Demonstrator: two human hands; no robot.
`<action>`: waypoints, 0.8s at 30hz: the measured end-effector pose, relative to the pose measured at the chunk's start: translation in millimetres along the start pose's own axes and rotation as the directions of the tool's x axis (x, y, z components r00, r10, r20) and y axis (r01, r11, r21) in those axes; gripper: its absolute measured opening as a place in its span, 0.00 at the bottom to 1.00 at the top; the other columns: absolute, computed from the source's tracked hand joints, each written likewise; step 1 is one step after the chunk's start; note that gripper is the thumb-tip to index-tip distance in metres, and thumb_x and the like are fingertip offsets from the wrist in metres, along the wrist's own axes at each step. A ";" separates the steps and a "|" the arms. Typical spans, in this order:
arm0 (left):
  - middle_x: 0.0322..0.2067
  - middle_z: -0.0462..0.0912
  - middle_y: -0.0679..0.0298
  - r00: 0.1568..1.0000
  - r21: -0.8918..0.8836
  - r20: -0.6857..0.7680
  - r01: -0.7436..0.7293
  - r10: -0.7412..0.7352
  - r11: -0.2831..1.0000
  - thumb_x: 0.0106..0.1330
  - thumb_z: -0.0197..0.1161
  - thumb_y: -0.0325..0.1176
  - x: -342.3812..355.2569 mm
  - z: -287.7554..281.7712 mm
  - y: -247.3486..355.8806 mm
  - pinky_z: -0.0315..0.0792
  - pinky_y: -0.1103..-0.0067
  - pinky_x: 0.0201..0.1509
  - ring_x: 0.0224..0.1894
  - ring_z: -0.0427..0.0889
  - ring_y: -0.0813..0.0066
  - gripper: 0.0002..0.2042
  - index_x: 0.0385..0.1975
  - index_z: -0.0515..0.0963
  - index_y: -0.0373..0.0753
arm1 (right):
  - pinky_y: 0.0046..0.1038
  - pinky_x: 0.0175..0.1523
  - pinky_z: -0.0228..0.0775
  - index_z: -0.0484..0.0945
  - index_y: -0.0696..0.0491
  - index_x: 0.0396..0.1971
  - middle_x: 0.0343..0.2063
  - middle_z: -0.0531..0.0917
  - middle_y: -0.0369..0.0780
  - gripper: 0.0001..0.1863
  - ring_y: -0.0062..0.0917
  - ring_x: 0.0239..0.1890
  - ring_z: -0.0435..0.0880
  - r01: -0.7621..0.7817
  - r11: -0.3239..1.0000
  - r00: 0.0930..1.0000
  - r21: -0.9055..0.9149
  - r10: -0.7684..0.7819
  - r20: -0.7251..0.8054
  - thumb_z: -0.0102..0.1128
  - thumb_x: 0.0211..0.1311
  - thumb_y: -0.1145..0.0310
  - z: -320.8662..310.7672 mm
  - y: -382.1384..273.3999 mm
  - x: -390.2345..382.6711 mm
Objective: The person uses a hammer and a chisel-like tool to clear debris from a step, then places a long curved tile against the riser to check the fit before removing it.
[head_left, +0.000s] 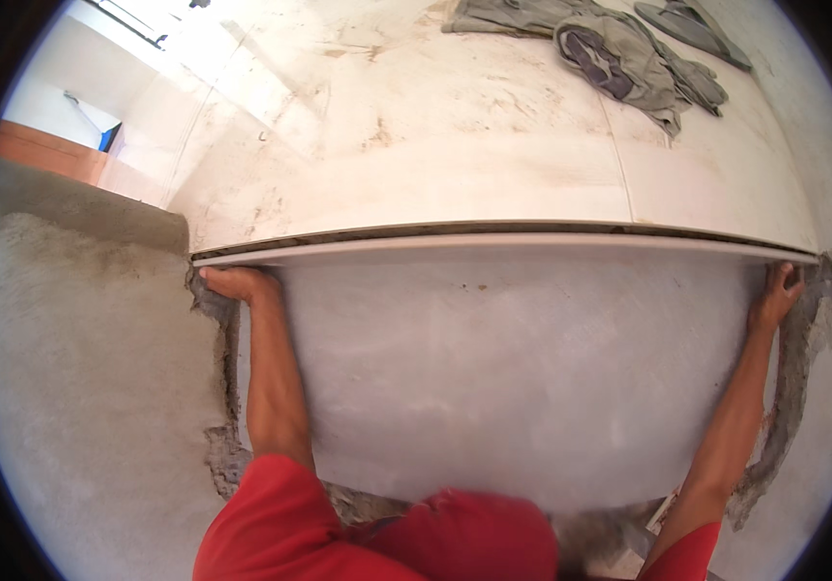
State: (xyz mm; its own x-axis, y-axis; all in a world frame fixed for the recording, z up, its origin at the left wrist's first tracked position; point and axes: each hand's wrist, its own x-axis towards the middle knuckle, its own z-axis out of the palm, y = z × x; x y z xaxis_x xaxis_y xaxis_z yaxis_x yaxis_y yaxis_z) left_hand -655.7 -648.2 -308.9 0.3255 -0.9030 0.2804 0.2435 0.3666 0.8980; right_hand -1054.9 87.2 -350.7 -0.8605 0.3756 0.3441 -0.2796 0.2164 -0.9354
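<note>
Slab [532, 368] looks roughly placed, upper-edge gap [416, 232] still showing. Its upper corners are touched by left hand [240, 282] and right hand [776, 295]; fingers' grip can't be told tbh.

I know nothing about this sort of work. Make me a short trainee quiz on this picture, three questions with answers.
1. Where is the left hand on the pale slab? (a) at its lower edge, (b) near its upper left corner, (c) at its middle.
2. True or false: the right hand is well away from the slab.
3. Fill in: beyond the slab, the crumpled grey cloth lies toward the picture's upper ____.

Key: 1. b; 2. false; 3. right.
</note>
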 end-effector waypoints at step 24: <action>0.80 0.33 0.54 0.934 -0.310 0.200 0.346 -0.295 0.886 0.64 0.35 0.80 -1.5 -44.2 -22.9 0.41 0.56 0.83 0.81 0.37 0.51 0.53 0.81 0.39 0.48 | 0.45 0.71 0.60 0.68 0.59 0.65 0.63 0.73 0.48 0.44 0.41 0.66 0.70 -0.252 0.837 0.958 0.485 0.288 0.000 0.36 0.73 0.30 -25.4 18.6 7.1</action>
State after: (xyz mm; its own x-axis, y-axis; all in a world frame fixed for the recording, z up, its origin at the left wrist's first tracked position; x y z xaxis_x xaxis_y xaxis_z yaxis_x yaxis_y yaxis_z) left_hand -621.4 -645.4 -345.0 0.0498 -0.9966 0.0653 0.6110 0.0821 0.7873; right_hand -1055.4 116.8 -363.5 -0.9045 0.4222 0.0601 -0.2241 -0.3507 -0.9093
